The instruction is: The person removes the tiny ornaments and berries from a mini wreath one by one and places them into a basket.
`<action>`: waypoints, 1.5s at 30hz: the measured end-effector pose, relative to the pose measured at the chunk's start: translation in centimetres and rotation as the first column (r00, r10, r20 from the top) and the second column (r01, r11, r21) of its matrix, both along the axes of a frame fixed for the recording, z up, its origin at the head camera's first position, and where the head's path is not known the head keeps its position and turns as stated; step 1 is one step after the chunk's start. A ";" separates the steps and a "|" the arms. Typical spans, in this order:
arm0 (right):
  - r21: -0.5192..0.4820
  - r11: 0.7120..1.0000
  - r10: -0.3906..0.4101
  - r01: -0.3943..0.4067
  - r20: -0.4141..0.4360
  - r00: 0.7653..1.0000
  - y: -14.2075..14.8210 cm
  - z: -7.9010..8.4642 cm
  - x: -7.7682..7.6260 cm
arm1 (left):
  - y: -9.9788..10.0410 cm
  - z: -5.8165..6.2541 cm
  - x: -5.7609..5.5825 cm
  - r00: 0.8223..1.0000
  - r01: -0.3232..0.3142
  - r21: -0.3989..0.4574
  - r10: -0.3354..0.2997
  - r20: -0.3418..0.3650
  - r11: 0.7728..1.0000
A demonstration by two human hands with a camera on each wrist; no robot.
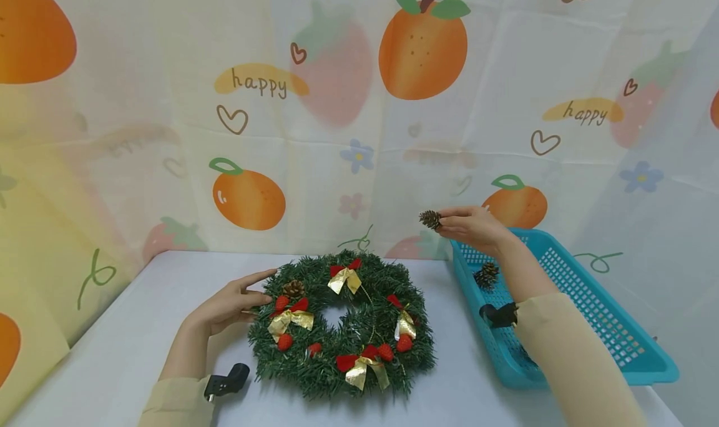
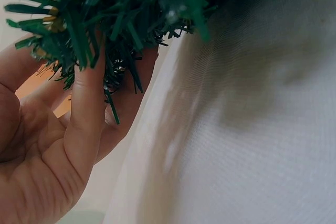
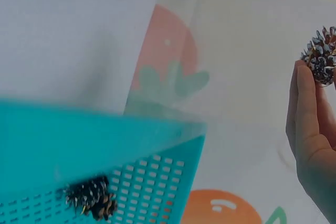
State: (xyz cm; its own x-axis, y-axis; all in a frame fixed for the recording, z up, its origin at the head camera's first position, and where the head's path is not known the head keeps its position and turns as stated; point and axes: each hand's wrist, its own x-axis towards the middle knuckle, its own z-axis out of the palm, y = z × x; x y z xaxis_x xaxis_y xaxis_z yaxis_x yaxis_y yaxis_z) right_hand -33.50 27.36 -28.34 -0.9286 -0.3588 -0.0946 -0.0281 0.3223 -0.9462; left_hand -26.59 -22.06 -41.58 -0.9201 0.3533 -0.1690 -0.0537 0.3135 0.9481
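Note:
A green Christmas wreath [image 1: 412, 327] with red-and-gold bows, red berries and a pine cone [image 1: 293, 289] lies on the white table. At its left edge, my left hand [image 1: 233, 303] grips the needles. The left wrist view shows fingers [image 2: 86, 124] on both sides of the green needles [image 2: 121, 9], their tips partly hidden. My right hand [image 1: 472, 227] pinches a loose pine cone [image 1: 430, 220] by its fingertips, raised above the far left corner of the blue basket [image 1: 567, 258]. In the right wrist view, this pine cone [image 3: 320, 59] is cut by the frame's edge.
The perforated basket stands right of the wreath, with pine cones [image 1: 486, 276] inside; my right forearm hides part of it. Behind the table [image 1: 224, 377] hangs a fruit-printed cloth [image 1: 326, 183]. A small black camera sits on each wrist.

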 end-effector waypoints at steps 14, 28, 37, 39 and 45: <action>-0.003 0.998 -0.056 0.056 -0.007 0.998 3.5 0.2 0.7 | -0.4 0.0 -0.2 1.000 0.017 0.003 -0.017 -0.004 1.000; -0.024 0.993 -0.115 0.117 0.055 0.992 7.2 -1.3 0.9 | -0.1 0.1 0.0 1.000 0.022 0.018 -0.022 -0.005 1.000; -0.059 0.978 -0.192 0.201 0.128 0.973 8.9 -2.5 1.1 | -0.1 -0.1 -0.1 1.000 0.008 0.012 -0.008 -0.001 1.000; -0.081 0.970 -0.217 0.230 0.145 0.965 9.1 -2.8 1.2 | 0.0 0.0 -0.1 1.000 0.007 0.008 -0.007 -0.002 1.000; -0.120 0.946 -0.280 0.302 0.173 0.944 9.7 -3.5 1.0 | 0.2 0.1 0.0 1.000 0.002 0.009 -0.002 -0.001 1.000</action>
